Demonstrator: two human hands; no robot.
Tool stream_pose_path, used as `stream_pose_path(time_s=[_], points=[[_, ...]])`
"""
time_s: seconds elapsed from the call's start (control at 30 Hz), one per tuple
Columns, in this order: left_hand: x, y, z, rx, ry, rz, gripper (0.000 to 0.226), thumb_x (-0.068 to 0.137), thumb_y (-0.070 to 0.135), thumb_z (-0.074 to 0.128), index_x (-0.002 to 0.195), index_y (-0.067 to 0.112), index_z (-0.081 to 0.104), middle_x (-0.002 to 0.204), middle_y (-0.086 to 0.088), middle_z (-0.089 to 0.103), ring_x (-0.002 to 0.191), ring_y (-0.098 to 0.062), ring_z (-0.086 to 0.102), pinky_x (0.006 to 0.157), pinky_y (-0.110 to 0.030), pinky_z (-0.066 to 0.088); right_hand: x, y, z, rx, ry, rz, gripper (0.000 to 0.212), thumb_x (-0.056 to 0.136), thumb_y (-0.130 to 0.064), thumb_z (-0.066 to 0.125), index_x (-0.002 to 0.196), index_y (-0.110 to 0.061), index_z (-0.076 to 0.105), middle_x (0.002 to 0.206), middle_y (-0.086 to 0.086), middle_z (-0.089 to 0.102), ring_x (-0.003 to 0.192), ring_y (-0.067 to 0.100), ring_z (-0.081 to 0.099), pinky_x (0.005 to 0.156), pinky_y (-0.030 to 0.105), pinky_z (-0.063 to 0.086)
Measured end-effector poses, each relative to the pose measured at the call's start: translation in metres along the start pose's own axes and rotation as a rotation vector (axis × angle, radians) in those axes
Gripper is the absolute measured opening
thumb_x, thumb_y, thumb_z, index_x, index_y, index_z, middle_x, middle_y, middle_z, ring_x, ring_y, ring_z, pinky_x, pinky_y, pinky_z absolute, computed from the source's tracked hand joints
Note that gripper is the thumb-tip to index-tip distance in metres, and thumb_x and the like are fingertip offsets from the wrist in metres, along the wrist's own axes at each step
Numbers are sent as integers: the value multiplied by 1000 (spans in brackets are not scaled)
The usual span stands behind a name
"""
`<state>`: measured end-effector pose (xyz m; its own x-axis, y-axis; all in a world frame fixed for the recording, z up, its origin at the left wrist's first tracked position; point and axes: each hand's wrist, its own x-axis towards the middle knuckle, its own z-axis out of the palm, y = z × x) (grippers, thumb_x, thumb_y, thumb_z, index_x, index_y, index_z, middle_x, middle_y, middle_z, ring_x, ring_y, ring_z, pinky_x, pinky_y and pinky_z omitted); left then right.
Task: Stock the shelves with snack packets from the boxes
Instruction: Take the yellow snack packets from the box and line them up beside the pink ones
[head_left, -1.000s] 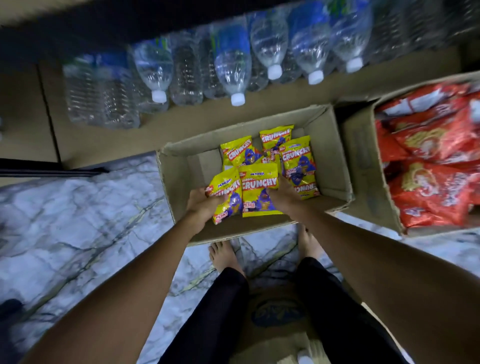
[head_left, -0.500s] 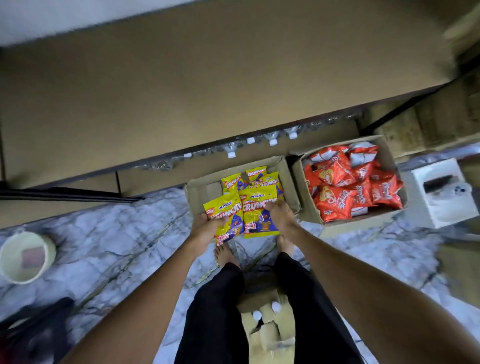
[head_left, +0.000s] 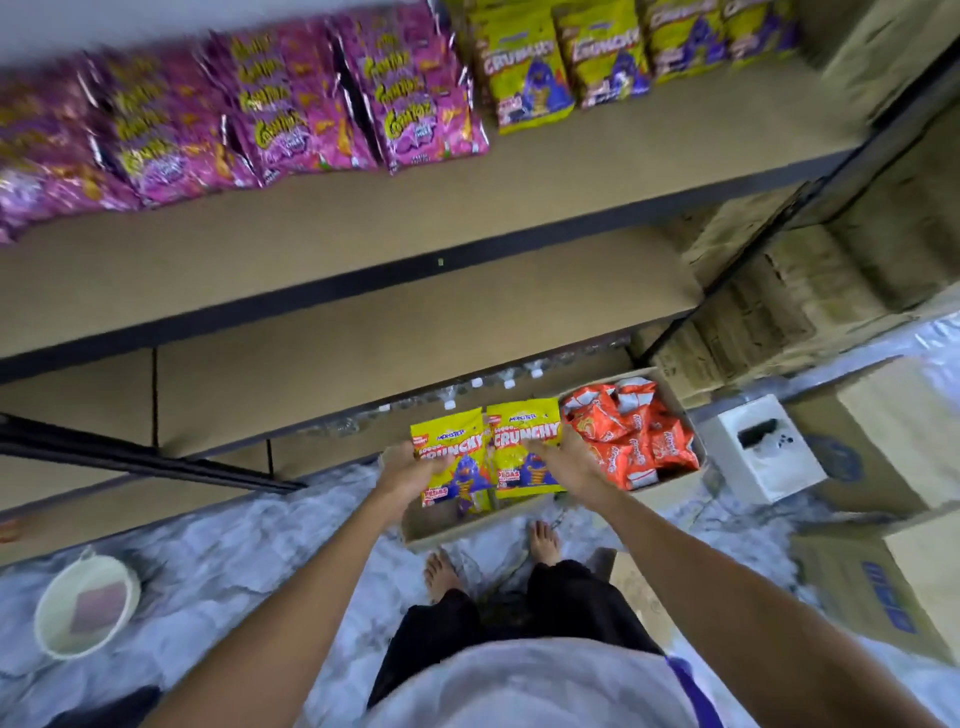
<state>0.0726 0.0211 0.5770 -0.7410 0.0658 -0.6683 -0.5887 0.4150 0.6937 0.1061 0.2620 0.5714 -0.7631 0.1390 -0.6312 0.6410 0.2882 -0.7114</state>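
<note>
Orange packets (head_left: 631, 439) in cardboard box (head_left: 682, 414)

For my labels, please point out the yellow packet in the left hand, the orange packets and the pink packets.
yellow packet (head_left: 460, 434): head view, its printed front.
orange packets (head_left: 634, 439): head view, middle of the pile.
pink packets (head_left: 311, 122): head view, one packet's front.
</note>
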Motion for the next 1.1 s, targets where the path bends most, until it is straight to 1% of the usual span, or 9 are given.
stream_pose_path(time_s=[0.13,0.17,0.23,0.3,0.47,0.6,0.77,0.9,1.1], points=[[-7,39,-9,13,-16,94,13,80,15,81,89,20,73,86,3,76,83,-16,72,87,-37,57,5,-2,-30,5,44,-90,87,75,-70,72,142,-23,44,140,-7,55,130,20,52,107,44,45],[-6,49,-11,7,-13,121,15,79,15,82,92,20,74,90,2,77,87,-18,73,89,-40,57,-10,-25,-37,12,63,-114,77,78,-64,74,138,-21,48,137,-7,57,126,19,55,108,41,44],[-5,69,-16,-11,-25,147,19,80,13,81,96,18,73,93,1,77,90,-19,73,90,-43,57,-26,-50,-51,14,109,-173,36,91,-37,71,122,-24,56,117,-10,65,108,10,62,100,35,47],[-2,88,-19,-21,-37,172,23,79,14,82,99,16,71,95,-1,77,92,-19,73,92,-46,56,-29,-64,-64,5,135,-220,19,95,-30,68,111,-31,58,104,-15,67,95,-2,62,94,33,48],[-5,144,-21,-11,-57,259,24,82,14,80,103,12,69,91,2,76,84,-12,73,81,-35,58,-13,-82,-92,75,188,-330,31,89,-42,70,117,-30,63,108,-9,74,103,11,70,99,47,53],[-3,189,-12,7,-73,356,18,84,12,77,98,18,69,96,2,76,87,-12,73,82,-34,58,-20,-121,-119,161,231,-378,33,92,-32,72,117,-18,58,108,-2,74,97,10,71,92,34,56],[10,253,4,-36,-37,451,23,83,15,79,103,13,70,99,-3,76,89,-17,74,85,-39,59,1,-153,-172,249,266,-439,33,87,-24,77,112,-17,57,109,4,74,99,19,72,91,43,57],[15,301,18,-37,30,506,27,84,17,79,107,11,66,98,-1,75,83,-12,73,70,-27,56,17,-181,-211,303,264,-482,46,86,-27,78,122,-12,54,112,4,73,96,18,74,88,42,59],[36,375,42,7,75,601,27,85,23,78,108,17,66,101,4,75,88,-7,73,71,-26,56,53,-216,-274,381,234,-553,46,88,-23,75,124,-10,49,111,6,73,92,19,75,77,34,61]])
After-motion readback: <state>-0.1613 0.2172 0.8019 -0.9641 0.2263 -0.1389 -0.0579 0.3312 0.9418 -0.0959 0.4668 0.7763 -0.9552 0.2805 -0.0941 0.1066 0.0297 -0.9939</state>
